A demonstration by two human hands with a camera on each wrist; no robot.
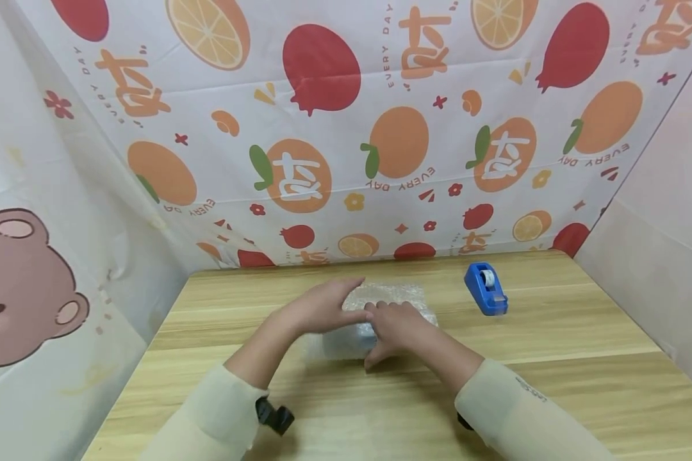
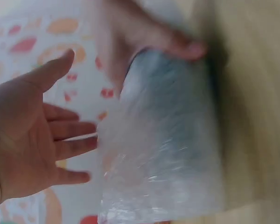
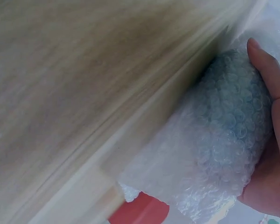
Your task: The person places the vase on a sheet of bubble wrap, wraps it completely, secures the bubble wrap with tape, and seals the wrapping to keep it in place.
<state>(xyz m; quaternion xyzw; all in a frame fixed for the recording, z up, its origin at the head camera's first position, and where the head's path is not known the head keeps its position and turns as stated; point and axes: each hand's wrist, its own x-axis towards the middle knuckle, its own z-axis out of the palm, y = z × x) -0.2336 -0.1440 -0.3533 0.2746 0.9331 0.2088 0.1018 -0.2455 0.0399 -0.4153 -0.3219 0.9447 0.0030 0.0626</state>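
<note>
A bundle in clear bubble wrap (image 1: 337,346) lies on the table, with something bluish showing through the layers; its kind cannot be made out. Over the bundle's middle, my right hand (image 1: 400,330) grips it, thumb on the near side and fingers across the top. In the right wrist view the thumb lies along the bubbly wrap (image 3: 228,126). My left hand (image 1: 323,308) is held just beside and above the bundle, its fingers spread and apart. The left wrist view shows that palm (image 2: 23,135) holding nothing, near the wrap's loose end (image 2: 154,196).
A blue tape dispenser (image 1: 484,291) with a roll in it stands at the back right of the wooden table (image 1: 553,333). Fruit-printed cloth (image 1: 334,128) hangs behind the table, and a bear-printed cloth (image 1: 23,288) hangs at the left.
</note>
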